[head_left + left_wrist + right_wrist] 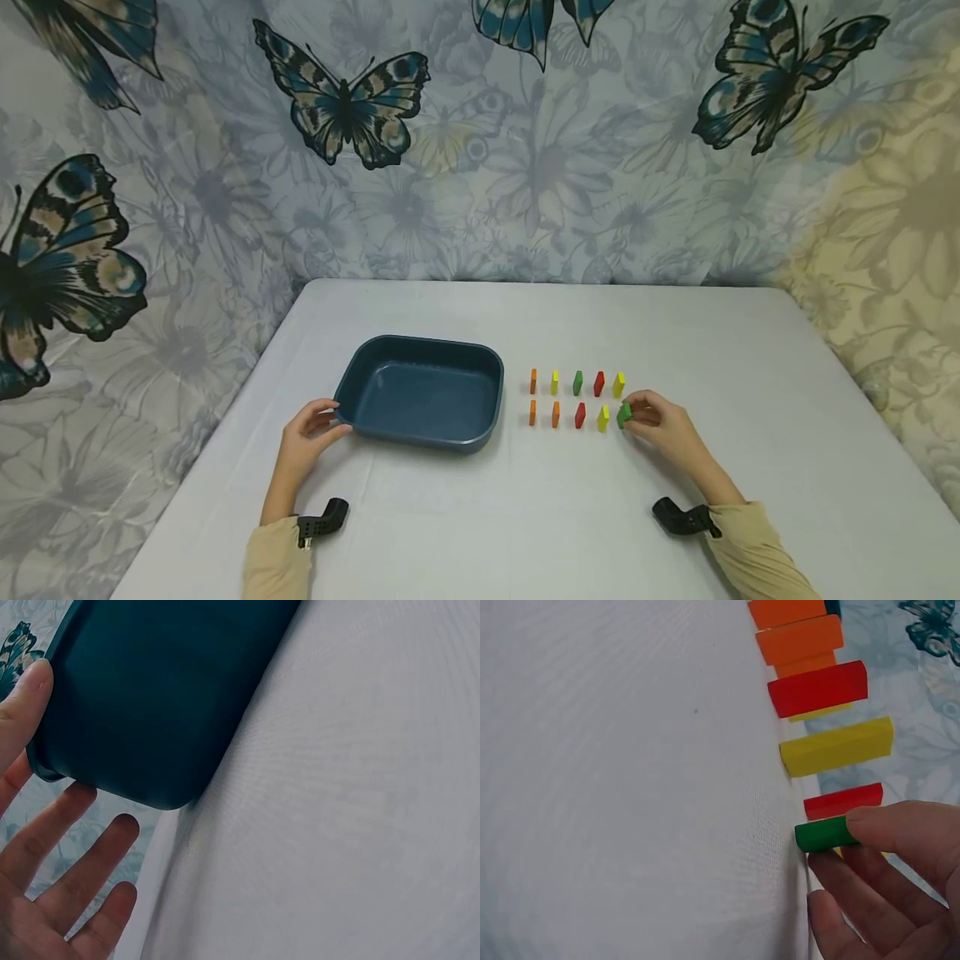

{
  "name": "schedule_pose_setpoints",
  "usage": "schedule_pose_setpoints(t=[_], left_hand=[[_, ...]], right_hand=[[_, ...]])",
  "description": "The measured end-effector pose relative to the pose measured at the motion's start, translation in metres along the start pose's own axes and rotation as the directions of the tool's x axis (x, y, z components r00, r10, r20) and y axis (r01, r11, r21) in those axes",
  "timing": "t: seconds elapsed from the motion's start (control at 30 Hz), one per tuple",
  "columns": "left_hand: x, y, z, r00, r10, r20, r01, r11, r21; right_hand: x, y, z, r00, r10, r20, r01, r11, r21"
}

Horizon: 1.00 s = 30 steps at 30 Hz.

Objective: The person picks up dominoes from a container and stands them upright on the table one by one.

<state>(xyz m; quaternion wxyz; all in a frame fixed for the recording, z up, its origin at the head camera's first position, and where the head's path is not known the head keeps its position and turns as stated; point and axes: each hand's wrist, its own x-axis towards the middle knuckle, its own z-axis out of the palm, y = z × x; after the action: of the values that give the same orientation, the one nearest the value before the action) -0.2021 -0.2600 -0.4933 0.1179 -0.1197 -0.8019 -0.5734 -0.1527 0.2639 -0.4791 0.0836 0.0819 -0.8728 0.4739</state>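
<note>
The dark blue rectangular basin (420, 442) stands on the white table, left of the small blocks. My left hand (307, 437) is at its near left corner, thumb and index finger at the rim, the other fingers spread in the left wrist view. My right hand (658, 421) pinches a green domino block (821, 835) between thumb and fingers, at the right end of the front row. Left of it in that row come a yellow block (603, 418), a red block (580, 416) and two orange ones. Behind runs a second row of upright blocks, with a yellow block (618, 384) at its right end.
The back row also holds a red block (598, 383), a green block (577, 382), a yellow one and an orange one. The white table (487, 525) reaches back to a wall (480, 208) with butterfly patterns. Each wrist wears a black camera mount (324, 518).
</note>
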Motion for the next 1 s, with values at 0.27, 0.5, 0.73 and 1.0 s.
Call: schedule_pose_setpoints(t=[0.27, 0.5, 0.73, 1.0], left_hand=[[-0.003, -0.002, 0.001, 1.0, -0.007, 0.006, 0.007, 1.0, 0.0], [-0.002, -0.001, 0.003, 1.0, -0.023, 0.011, 0.023, 1.0, -0.013], [0.001, 0.024, -0.002, 0.998, 0.029, 0.058, -0.026, 0.999, -0.039], [0.021, 0.066, 0.009, 0.99, 0.06, -0.124, -0.057, 0.998, 0.025]], right_hand=[[-0.009, 0.005, 0.001, 0.998, 0.054, 0.012, -0.054, 0.999, -0.002], [-0.011, 0.001, -0.001, 0.994, 0.105, 0.021, -0.106, 0.994, 0.035], [-0.008, 0.005, -0.001, 0.992, 0.112, 0.065, -0.116, 0.991, 0.064], [-0.002, -0.022, -0.04, 0.998, -0.049, 0.025, 0.053, 0.981, -0.188]])
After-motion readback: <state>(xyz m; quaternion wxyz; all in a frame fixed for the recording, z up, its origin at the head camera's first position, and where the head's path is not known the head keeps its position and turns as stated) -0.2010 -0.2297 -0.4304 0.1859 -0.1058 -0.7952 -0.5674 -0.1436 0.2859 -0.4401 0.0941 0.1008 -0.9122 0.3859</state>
